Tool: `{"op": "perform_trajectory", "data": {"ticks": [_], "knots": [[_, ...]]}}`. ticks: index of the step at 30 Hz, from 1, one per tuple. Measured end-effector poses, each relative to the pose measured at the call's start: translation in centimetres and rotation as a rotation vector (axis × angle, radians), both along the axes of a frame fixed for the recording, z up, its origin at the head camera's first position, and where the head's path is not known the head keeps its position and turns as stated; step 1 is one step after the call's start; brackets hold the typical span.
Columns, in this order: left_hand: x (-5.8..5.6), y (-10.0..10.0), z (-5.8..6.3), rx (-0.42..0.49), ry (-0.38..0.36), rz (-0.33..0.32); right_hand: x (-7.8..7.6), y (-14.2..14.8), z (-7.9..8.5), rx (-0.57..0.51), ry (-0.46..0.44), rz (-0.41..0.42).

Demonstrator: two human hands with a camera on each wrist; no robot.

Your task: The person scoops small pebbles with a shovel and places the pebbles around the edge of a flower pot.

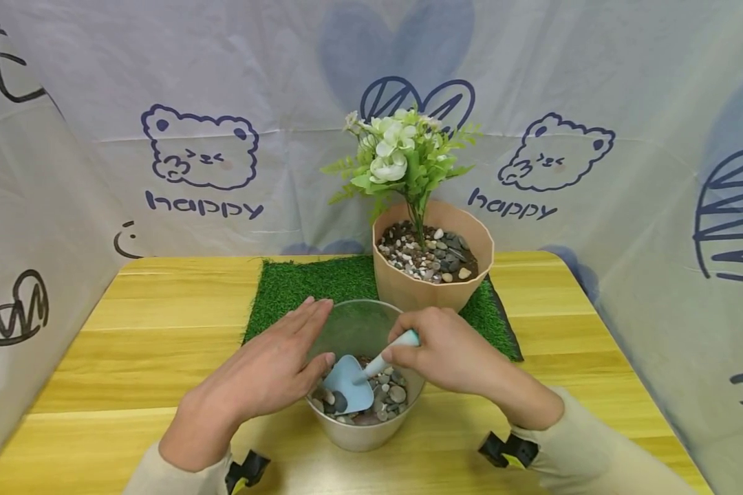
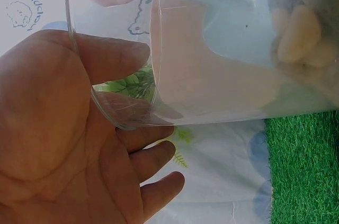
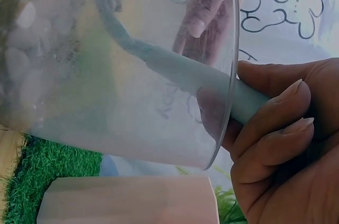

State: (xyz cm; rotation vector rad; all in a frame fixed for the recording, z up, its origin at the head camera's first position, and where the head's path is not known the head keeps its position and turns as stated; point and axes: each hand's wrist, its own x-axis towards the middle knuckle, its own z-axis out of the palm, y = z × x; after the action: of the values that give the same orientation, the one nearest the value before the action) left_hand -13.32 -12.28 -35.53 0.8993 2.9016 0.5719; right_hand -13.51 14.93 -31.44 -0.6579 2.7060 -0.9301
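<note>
A clear plastic bucket [image 1: 362, 434] stands at the table's front middle with pebbles [image 1: 389, 399] in its bottom. My right hand [image 1: 448, 350] grips the handle of a light blue trowel [image 1: 349, 385], fingers curled round it at the rim. The blade lies down in the bucket on the pebbles, with a dark stone at its edge. At the bucket's left rim is my left hand [image 1: 272, 364], its fingers extended and the thumb over the rim. In the left wrist view the left palm [image 2: 47, 144] faces the bucket, the fingers loosely spread.
Behind the bucket, a peach flowerpot [image 1: 430, 292] holds soil, stones and white flowers [image 1: 393, 148] with green leaves. Under it lies a green turf mat [image 1: 309, 278] on the wooden table [image 1: 179, 323]. Printed cloth [image 1: 297, 69] hangs along the back and sides.
</note>
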Motion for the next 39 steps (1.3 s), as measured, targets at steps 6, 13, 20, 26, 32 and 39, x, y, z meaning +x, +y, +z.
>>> {"op": "perform_trajectory", "data": {"ticks": [6, 13, 20, 26, 32, 39], "knots": [[0.0, 0.0, 0.0, -0.002, 0.011, 0.0, -0.1, 0.6, 0.1, -0.039, -0.045, 0.001], [0.1, -0.1, 0.0, -0.004, 0.012, -0.008, -0.1, 1.5, 0.2, -0.124, -0.133, -0.011], [0.1, -0.1, 0.0, -0.001, 0.013, -0.011, -0.4, 3.2, 0.0, -0.234, -0.27, -0.051], [0.1, 0.0, 0.0, -0.004, 0.001, -0.009, -0.5, 4.4, -0.6, -0.318, -0.322, -0.07], [0.1, -0.1, 0.1, -0.006, -0.017, -0.003, -0.6, 5.5, -0.9, -0.401, -0.377, -0.077], [0.0, -0.1, 0.0, -0.008, -0.01, -0.007, -0.5, 6.5, -1.4, -0.469, -0.41, -0.078]]}}
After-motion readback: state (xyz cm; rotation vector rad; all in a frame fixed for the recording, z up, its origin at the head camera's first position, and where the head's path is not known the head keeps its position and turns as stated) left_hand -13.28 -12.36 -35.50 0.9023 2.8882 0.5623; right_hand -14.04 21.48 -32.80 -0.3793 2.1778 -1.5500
